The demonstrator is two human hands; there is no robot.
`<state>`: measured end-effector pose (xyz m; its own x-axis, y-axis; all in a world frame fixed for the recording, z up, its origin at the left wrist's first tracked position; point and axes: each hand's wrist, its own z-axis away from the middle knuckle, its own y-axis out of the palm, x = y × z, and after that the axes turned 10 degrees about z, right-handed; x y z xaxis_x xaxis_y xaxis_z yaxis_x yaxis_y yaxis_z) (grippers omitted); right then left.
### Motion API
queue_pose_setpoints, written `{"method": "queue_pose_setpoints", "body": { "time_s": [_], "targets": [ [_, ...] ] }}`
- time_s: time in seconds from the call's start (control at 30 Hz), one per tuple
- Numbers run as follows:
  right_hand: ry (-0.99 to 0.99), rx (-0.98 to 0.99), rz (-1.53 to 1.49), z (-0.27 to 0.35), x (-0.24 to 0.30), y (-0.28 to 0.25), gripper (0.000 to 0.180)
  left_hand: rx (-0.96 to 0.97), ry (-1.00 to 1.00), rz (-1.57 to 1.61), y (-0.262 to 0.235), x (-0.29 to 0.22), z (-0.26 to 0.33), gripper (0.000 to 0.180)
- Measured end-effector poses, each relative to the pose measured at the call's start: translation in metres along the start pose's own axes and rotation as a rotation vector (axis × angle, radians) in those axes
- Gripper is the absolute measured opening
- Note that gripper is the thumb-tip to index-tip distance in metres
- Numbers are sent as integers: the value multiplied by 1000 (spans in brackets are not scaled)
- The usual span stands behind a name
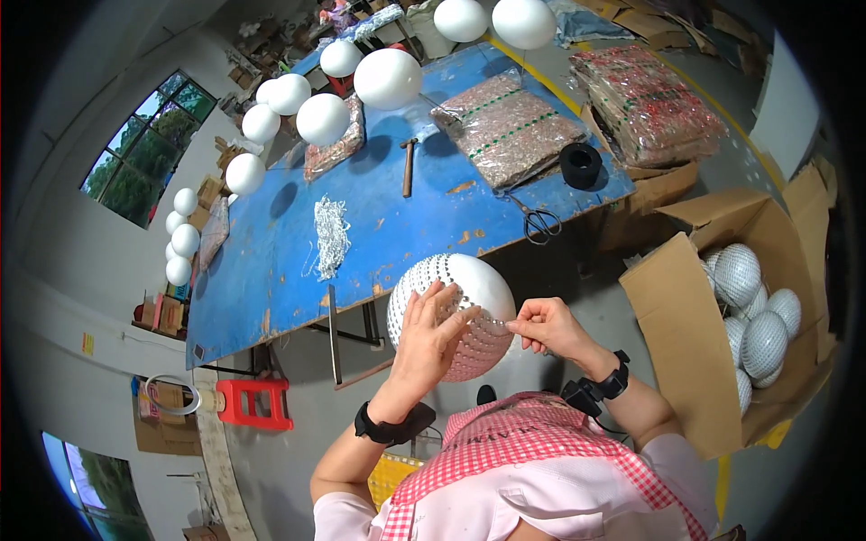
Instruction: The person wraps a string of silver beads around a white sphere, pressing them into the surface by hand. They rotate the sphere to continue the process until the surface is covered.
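A white foam ball [487,287] sits in front of me at the near table edge, partly wrapped in rows of small shiny beads. My left hand [426,338] lies against its beaded side with the fingers stretched out over the rows. Off the ball's right side, a short stretch of bead strand [494,323] runs to my right hand [550,328]. The thumb and forefinger of that hand pinch the strand's end. What supports the ball from below is hidden. A bundle of silvery bead strands [331,236] lies on the blue table [397,212] beyond the ball.
Plain white balls [388,78] stand along the table's far and left sides. A hammer [409,167], scissors [539,223], black tape roll [580,166] and plastic-wrapped packs [510,126] lie on the table. An open carton [672,352] of finished balls [765,343] stands right; a red stool [255,404], left.
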<state>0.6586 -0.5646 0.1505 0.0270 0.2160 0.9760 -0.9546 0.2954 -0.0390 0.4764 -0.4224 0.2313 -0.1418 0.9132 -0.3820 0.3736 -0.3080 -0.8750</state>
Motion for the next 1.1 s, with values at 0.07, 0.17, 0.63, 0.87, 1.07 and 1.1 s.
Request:
{"method": "queue_pose_setpoints", "body": {
  "time_s": [0.07, 0.17, 0.63, 0.87, 1.07, 1.1],
  "targets": [
    [-6, 1, -19, 0, -8, 0, 25, 20, 9, 57, 1, 4, -2, 43],
    [6, 22, -78, 2, -13, 1, 24, 84, -34, 33, 3, -11, -9, 42],
    [-9, 145, -156, 5, -17, 3, 20, 158, 1, -40, 15, -11, -11, 46],
    [-47, 15, -111, 1, -26, 6, 21, 137, -20, -7, 11, -22, -13, 41],
    [-21, -21, -37, 8, -20, 9, 23, 91, 83, -116, 13, -5, -6, 54],
    [-31, -15, -57, 10, -20, 10, 21, 92, 84, -116, 13, 1, -3, 54]
  ]
}}
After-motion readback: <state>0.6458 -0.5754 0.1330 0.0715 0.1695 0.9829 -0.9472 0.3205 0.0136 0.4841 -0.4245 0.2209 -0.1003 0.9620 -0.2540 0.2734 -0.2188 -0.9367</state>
